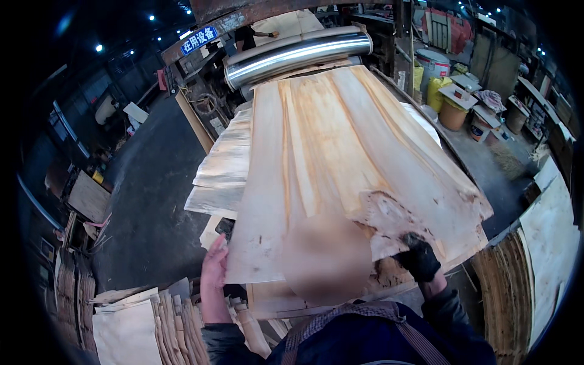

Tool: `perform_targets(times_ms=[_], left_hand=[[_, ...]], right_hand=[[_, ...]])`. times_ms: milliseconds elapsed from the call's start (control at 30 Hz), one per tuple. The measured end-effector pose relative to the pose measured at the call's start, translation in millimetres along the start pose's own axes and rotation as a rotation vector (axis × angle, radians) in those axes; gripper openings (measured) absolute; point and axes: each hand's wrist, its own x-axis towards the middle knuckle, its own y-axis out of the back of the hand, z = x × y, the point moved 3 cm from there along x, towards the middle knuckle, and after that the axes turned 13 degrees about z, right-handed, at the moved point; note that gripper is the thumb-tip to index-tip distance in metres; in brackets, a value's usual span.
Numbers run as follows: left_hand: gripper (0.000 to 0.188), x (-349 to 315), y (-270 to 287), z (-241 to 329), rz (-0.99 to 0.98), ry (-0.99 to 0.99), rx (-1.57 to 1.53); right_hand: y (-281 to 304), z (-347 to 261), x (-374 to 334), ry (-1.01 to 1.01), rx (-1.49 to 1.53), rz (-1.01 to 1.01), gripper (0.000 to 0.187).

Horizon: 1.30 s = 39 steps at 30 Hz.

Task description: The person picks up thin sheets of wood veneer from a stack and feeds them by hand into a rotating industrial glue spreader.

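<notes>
A large, pale wood veneer sheet with orange-brown streaks stretches from me to a shiny metal roller at the far end. Its near right part has a ragged, torn hole. My right hand, in a dark glove, is closed on the sheet beside that hole. At the near left corner, my left hand grips the sheet's side edge; some of its fingers are hidden. A small dark thing shows just beyond that hand, too unclear to name. A round blurred patch hides part of the near edge.
More veneer juts out beneath on the left. Stacked veneers stand near left and near right. Behind the roller, a co-worker's gloved hand rests near another sheet. Drums and a yellow bag stand far right.
</notes>
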Motion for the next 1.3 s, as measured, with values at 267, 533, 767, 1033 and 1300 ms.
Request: perform_targets(times_ms=[267,533,767,1033,1300], left_hand=[[0.065,-30,7,-113,0.205,-0.232,1.046],[0.079,-27,30,-142,0.286,-0.113,0.993],[0.052,-34,29,-107,0.150,0.120,0.254],[0.057,-64,-14,-11,-0.040,0.062,0.101],[0.063,-79,-47,58,-0.093,-0.101,-0.015]], right_hand=[[-114,90,155,-0.975,1.480,0.067,0.005],[-227,117,323,-0.982,1.814,-0.021,0.035],[-246,105,218,-0.920,1.692,-0.415,0.036],[-93,36,-4,-1.115,1.370,-0.740,0.037],[-18,60,-125,-1.381,1.508,-0.613,0.058]])
